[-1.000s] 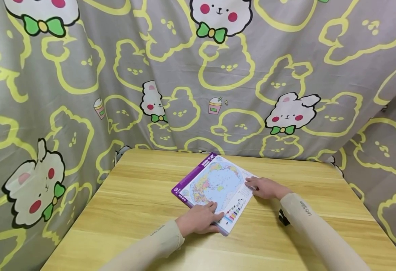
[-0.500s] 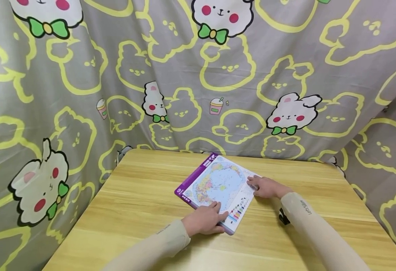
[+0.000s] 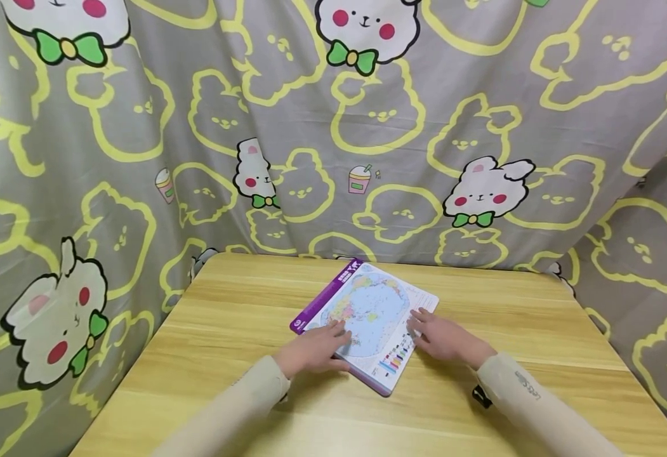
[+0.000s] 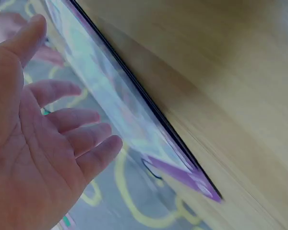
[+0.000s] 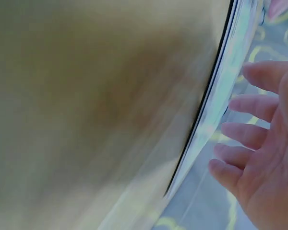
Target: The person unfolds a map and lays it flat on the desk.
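Head view shows a map board (image 3: 367, 317) with a purple border lying flat on the wooden tabletop (image 3: 224, 355), turned at an angle so one corner points toward the person and the opposite one toward the curtain. It sits a little beyond the middle of the tabletop, nearer the far edge than the near one. The left hand (image 3: 310, 349) rests palm down on the board's near-left part, its fingers (image 3: 336, 331) straight and slightly spread over the printed globe. The right hand (image 3: 444, 337) lies at the board's right edge, its fingers (image 3: 416, 320) also straight and loosely spread, the tips on the white margin beside the colour key. Neither hand curls round the board; both lie flat on it.

From the left wrist camera the left hand (image 4: 43, 143) shows an open palm with the fingers apart, just beside the board's dark edge (image 4: 149, 105); the right wrist camera, which is blurred, shows the right hand (image 5: 264, 143) likewise open next to the board's edge.

Bare wood lies on every side of the board: a broad stretch to the left, a similar one to the right, and a strip in front toward the person. A grey curtain (image 3: 367, 127) printed with yellow outlines and white rabbits hangs close behind the tabletop's far edge and wraps round its left and right sides.
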The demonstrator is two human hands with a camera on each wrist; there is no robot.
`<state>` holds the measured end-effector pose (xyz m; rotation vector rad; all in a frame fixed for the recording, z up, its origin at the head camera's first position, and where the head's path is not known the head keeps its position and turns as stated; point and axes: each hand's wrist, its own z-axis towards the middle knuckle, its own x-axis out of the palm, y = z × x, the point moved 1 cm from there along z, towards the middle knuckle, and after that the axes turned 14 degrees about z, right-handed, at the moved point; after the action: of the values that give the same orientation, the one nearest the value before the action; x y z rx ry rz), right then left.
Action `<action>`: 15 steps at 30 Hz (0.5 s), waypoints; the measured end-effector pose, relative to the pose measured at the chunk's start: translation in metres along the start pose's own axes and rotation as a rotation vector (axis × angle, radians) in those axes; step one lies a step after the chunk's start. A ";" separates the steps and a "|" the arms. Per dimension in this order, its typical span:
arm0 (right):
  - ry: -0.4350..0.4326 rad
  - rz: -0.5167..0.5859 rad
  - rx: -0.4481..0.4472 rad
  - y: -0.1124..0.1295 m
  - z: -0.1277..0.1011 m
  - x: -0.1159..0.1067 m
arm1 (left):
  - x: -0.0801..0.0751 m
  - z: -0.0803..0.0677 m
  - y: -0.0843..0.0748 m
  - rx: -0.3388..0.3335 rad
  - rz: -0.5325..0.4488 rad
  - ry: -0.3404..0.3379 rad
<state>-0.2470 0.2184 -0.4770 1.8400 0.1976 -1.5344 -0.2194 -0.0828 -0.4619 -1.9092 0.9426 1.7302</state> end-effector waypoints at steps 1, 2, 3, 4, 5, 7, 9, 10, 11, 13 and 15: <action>-0.005 0.007 -0.012 0.006 -0.003 0.002 | 0.000 -0.002 0.006 -0.001 -0.014 -0.003; -0.011 0.015 -0.020 0.012 -0.006 0.004 | 0.001 -0.003 0.011 0.000 -0.018 -0.010; -0.016 0.011 -0.030 0.017 -0.008 0.006 | 0.002 -0.005 0.017 -0.003 -0.025 -0.013; -0.021 0.010 -0.038 0.022 -0.011 0.008 | 0.004 -0.006 0.022 -0.006 -0.030 -0.016; -0.028 0.004 -0.046 0.027 -0.013 0.010 | 0.005 -0.006 0.027 -0.012 -0.036 -0.020; -0.037 -0.004 -0.058 0.037 -0.015 0.015 | 0.008 -0.007 0.037 -0.029 -0.050 -0.021; -0.041 -0.004 -0.074 0.046 -0.018 0.019 | 0.012 -0.007 0.045 -0.045 -0.057 -0.019; -0.040 0.001 -0.079 0.051 -0.019 0.021 | 0.014 -0.007 0.049 -0.050 -0.066 -0.020; -0.035 0.010 -0.082 0.056 -0.020 0.023 | 0.015 -0.008 0.052 -0.055 -0.078 -0.022; -0.019 0.019 -0.079 0.064 -0.022 0.027 | 0.019 -0.007 0.058 -0.062 -0.088 -0.028; 0.000 0.030 -0.077 0.072 -0.024 0.031 | 0.021 -0.007 0.063 -0.069 -0.108 -0.037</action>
<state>-0.1807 0.1700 -0.4736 1.7747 0.2250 -1.4861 -0.2584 -0.1361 -0.4723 -1.9268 0.7615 1.7498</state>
